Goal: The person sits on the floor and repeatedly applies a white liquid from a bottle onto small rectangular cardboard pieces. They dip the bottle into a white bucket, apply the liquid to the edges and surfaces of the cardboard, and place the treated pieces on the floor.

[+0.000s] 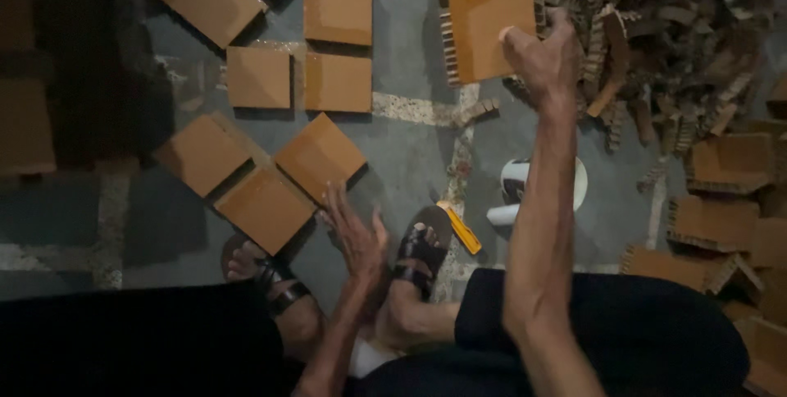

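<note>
My right hand (545,57) is raised at the upper middle and grips a square brown cardboard piece (490,28) by its lower right corner; the piece has a corrugated edge. My left hand (354,231) hovers low near the centre with its fingers spread and nothing in it, just right of two tilted cardboard squares (291,180) lying on the grey floor. My sandalled feet (414,253) rest right below that hand.
Several more cardboard squares (336,44) lie on the floor at upper left. A heap of corrugated scraps (672,28) fills the upper right, stacked pieces (713,216) the right. A white cup (516,188) and a yellow cutter knife (459,229) lie near my feet.
</note>
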